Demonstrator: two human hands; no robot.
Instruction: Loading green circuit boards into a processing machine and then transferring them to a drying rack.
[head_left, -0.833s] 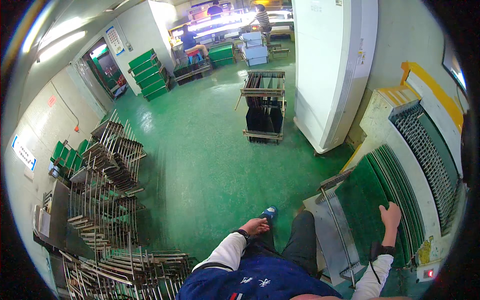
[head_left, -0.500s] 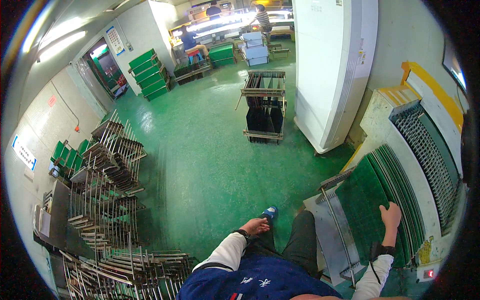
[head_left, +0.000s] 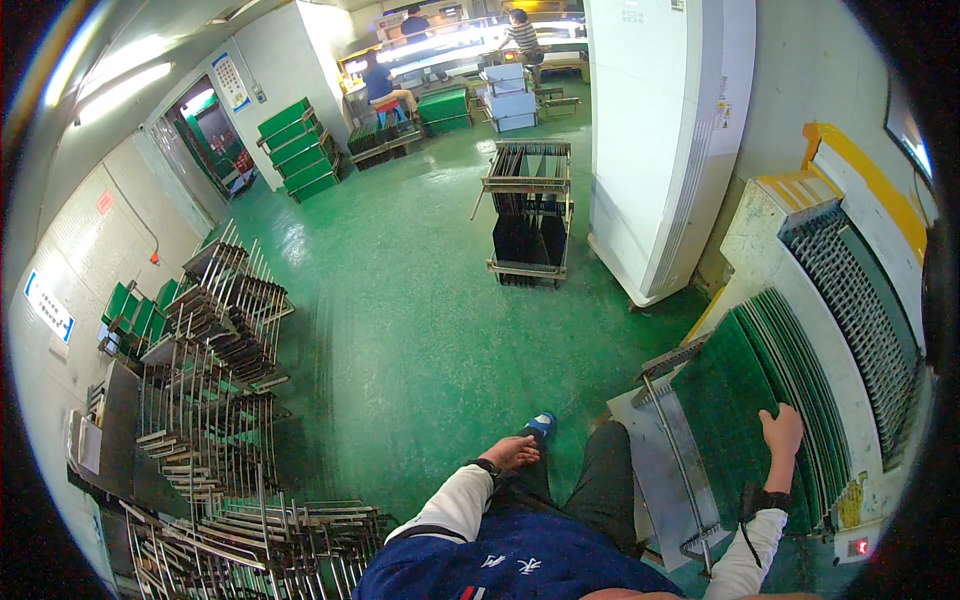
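Note:
My right hand (head_left: 782,435) is at the near right, its fingers closed on the edge of a green panel (head_left: 725,400). That panel leans at the front of a row of thin upright green panels (head_left: 800,370) in a metal rack (head_left: 672,440). The hand's far fingertips are hidden by the panel edge. My left hand (head_left: 512,453) hangs over my lap with its fingers loosely stretched and nothing in it. A pale grey plate (head_left: 645,450) lies beside my knee, under the rack's rod.
A machine with a slotted roller bed (head_left: 850,310) stands right of the panels. A tall white cabinet (head_left: 650,140) is behind them. Metal racks (head_left: 215,400) crowd the left side. A rack of dark panels (head_left: 530,215) stands on the green floor (head_left: 400,330). Several people sit at a lit bench far off.
Both my hands stay where they were, the right one still on the panel edge. Far back, the seated people have shifted slightly.

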